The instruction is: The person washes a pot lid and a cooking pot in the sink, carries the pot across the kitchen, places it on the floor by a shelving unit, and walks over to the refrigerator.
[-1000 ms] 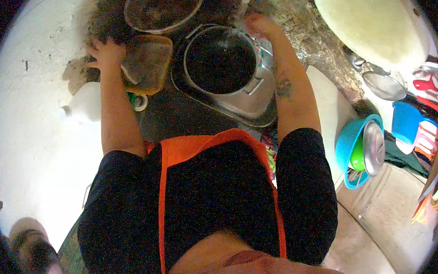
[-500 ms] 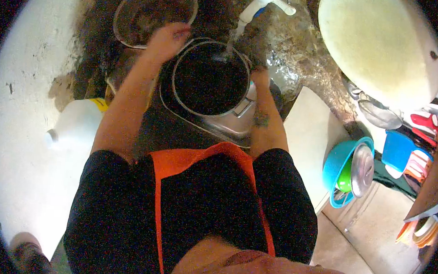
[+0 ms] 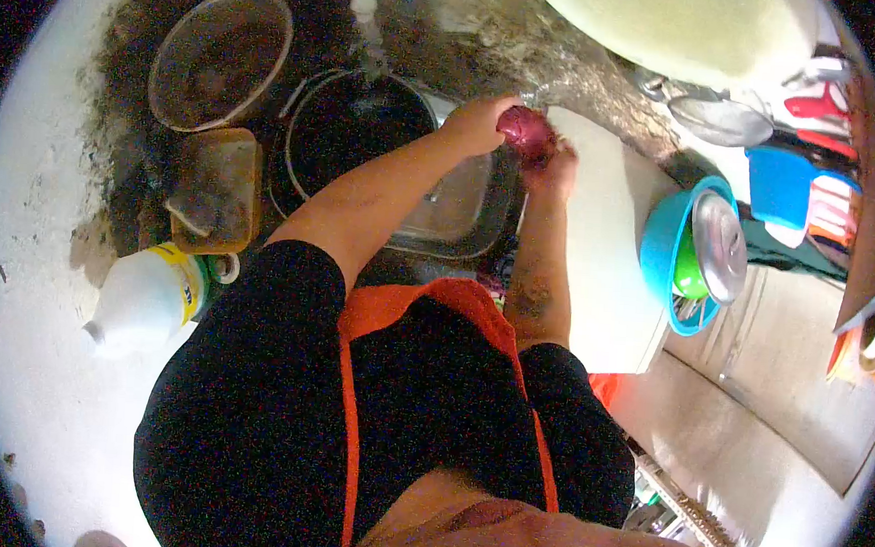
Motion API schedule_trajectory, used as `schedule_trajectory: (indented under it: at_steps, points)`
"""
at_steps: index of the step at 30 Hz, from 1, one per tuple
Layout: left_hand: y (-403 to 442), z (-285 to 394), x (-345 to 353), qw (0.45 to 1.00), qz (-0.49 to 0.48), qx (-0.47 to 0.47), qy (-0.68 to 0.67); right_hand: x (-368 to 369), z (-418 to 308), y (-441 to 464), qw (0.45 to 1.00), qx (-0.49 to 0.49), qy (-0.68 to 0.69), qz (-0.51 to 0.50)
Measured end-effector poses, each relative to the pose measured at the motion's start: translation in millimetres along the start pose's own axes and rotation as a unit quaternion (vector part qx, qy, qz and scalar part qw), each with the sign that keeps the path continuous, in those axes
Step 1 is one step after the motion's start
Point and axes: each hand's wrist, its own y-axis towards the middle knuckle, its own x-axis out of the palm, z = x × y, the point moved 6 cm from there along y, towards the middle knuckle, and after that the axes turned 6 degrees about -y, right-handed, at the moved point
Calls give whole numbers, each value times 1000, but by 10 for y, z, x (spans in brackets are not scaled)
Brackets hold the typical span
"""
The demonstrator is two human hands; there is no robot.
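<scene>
My left hand [image 3: 474, 127] and my right hand [image 3: 552, 168] meet at the right side of the sink area, both closed around a dark red, rounded, shiny thing [image 3: 526, 134]. Its exact kind I cannot make out. Left of it, partly behind my left forearm, stands a large dark round pot [image 3: 341, 132]. A pale tap [image 3: 368, 14] is above the pot, with a blurred stream below it. Under my left forearm and hand lies a clear or metal rectangular tray [image 3: 441, 209].
A round basin [image 3: 266, 88] and a brownish rectangular container [image 3: 247, 187] sit at left, above a white jug [image 3: 145, 301]. To the right are a pale board [image 3: 598, 273], a turquoise basin [image 3: 663, 237] holding a metal lid [image 3: 718, 246], and a large cream round tub [image 3: 693, 23].
My left hand has gone from beside the round basin over to the right. Both hands now hold the dark red thing. The view has shifted, and the pot appears further left.
</scene>
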Motion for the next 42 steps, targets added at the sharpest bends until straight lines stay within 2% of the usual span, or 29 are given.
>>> schedule_trajectory:
  at_steps: [1, 2, 3, 4, 5, 6, 7, 9, 10, 11, 13, 14, 18, 20, 21, 23, 27, 30, 31, 32, 33, 34, 35, 36, 37, 38, 39, 41, 42]
  points:
    - [-25, 96, 84, 997, 26, 77, 17, -266, 176, 81, 997, 48, -3, 64]
    - [-89, 143, 240, 991, 10, 127, 38, -402, 322, 125, 996, 89, 9, 3]
    - [-156, 202, 283, 991, 5, 128, 39, -599, 443, 195, 994, 108, 18, -26]
    - [-287, 335, 432, 974, -106, 178, 95, -797, 562, 260, 990, 128, 26, -56]
    - [-454, 476, 556, 939, -214, 225, 150, -922, 613, 352, 988, 105, 25, -107]
    - [-571, 670, 524, 922, -252, 219, 196, -1055, 663, 440, 984, 81, 26, -157]
    - [-666, 730, 517, 921, -257, 218, 197, -1100, 732, 478, 979, 60, 38, -192]
    - [-823, 944, 336, 919, -81, 340, 180, -1102, 841, 530, 975, 40, 54, -211]
    - [-806, 948, 326, 938, -36, 303, 164, -1088, 889, 543, 975, 34, 61, -212]
    - [-775, 893, 383, 938, -42, 302, 163, -1061, 919, 562, 976, 30, 66, -207]
    - [-679, 840, 531, 929, -128, 324, 126, -1018, 922, 601, 978, 24, 68, -195]
    - [-636, 882, 507, 935, -73, 329, 114, -1006, 897, 619, 980, 21, 67, -189]
    - [-451, 883, 499, 959, -38, 268, 82, -919, 858, 670, 982, 12, 64, -176]
    - [-353, 730, 475, 980, 13, 131, 148, -899, 868, 705, 984, 10, 62, -169]
    - [-327, 674, 517, 980, 14, 129, 148, -889, 871, 727, 984, 10, 60, -167]
    - [-236, 365, 481, 987, 77, -36, 136, -867, 890, 782, 986, 8, 45, -159]
    - [-157, 243, 403, 985, 111, -86, 97, -800, 821, 827, 993, -23, -6, -113]
    - [-107, 52, 364, 980, 144, -124, 55, -616, 590, 613, 986, -115, -117, -18]
    - [-118, -55, 350, 975, 150, -163, -2, -575, 564, 585, 986, -113, -120, -23]
    - [-135, -206, 363, 966, 156, -200, -59, -523, 465, 545, 951, -166, -259, -19]
    - [-135, -345, 354, 965, 162, -200, -59, -446, 410, 492, 895, -216, -391, -15]
    - [-84, -466, 405, 980, 139, -109, 96, -315, 356, 313, 860, -214, -462, 38]
    - [-56, -480, 465, 963, 111, -16, 246, -210, 303, 212, 859, -214, -464, 35]
    - [-42, -485, 411, 962, 116, -18, 246, -16, 201, 111, 767, -286, -575, -3]
    - [-55, -664, 319, 975, 153, -146, -63, 141, 154, 61, 654, -352, -668, -42]
    - [-103, -779, 334, 879, 170, -254, -365, 170, 158, 181, 638, -345, -687, -47]
    - [-98, -747, 226, 878, 174, -254, -367, 136, 58, 253, 636, -345, -689, -50]
    - [-43, -530, 38, 863, 72, -207, -456, 320, 34, 253, 742, -124, -622, -218]
    - [7, -477, 5, 870, 3, -159, -466, 461, -47, 230, 740, -161, -609, -237]
